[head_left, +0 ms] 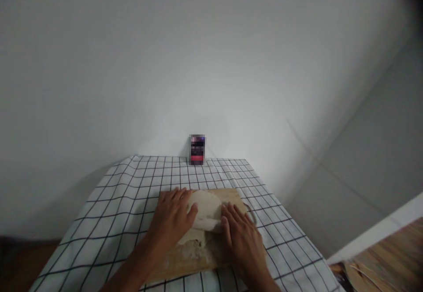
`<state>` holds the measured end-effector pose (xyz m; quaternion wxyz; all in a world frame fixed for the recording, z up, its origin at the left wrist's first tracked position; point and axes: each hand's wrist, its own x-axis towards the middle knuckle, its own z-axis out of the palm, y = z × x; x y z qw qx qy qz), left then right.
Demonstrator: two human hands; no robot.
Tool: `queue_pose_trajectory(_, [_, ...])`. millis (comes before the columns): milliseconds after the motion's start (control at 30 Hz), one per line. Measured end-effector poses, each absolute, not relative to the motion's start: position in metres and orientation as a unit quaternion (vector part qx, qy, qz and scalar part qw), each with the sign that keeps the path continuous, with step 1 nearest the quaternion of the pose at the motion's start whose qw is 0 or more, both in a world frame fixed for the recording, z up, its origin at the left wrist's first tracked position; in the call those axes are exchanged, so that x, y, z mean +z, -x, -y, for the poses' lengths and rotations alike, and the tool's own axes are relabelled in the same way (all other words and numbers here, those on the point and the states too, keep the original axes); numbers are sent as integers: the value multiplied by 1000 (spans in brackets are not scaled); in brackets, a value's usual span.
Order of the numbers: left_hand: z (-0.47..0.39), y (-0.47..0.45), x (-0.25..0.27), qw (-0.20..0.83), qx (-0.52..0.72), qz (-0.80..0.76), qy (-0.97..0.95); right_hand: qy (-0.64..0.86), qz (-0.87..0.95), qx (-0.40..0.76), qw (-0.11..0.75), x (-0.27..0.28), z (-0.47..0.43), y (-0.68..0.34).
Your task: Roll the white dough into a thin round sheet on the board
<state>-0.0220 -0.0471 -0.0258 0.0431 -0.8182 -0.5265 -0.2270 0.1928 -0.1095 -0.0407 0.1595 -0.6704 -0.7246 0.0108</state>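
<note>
A flat, pale sheet of dough (205, 200) lies on a wooden board (185, 260). Across its middle runs a pale cylinder (207, 225); whether this is a rolling pin or a rolled part of the dough I cannot tell. My left hand (175, 212) rests palm down at the left side of the dough, fingers stretched and thumb apart. At the right end of the cylinder lies my right hand (243, 230), flat with its fingers extended forward. Both palms hide what is under them. Below the cylinder more dough shows, with a ragged near edge.
The board rests on a table with a white, black-checked cloth (125, 208). Beside the board's right edge is a curved handle or ring (251, 214). A blurred dark and red package (197, 150) stands at the back against the wall. A wooden floor (393, 256) shows at right.
</note>
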Motion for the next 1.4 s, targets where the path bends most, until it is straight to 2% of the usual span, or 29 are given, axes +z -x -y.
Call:
queue_pose_trajectory(233, [46,23,-28,44,-234,535,810,637,752,44,166,-32,78,-201])
queue_pose_trajectory(533, [17,14,-10,-15,-138,622,770,582,806,89,66,-25,-9,-212])
queue_pose_trajectory(767, [25,17,-27,22,-222,591,775,615,779,36,118,-31,35,-211])
queue_pose_trajectory(1133, [73,22,-51,117,-322,505,792,609,771,20,186,-60,110,-214])
queue_pose_trajectory(1233, [64,21,-46,91,-300,528,789,601,776,34,188,-51,90,-213])
queue_pose_trajectory(1400, [23,16,-22,32,-196,618,760,592,785,69,170,-26,21,-207])
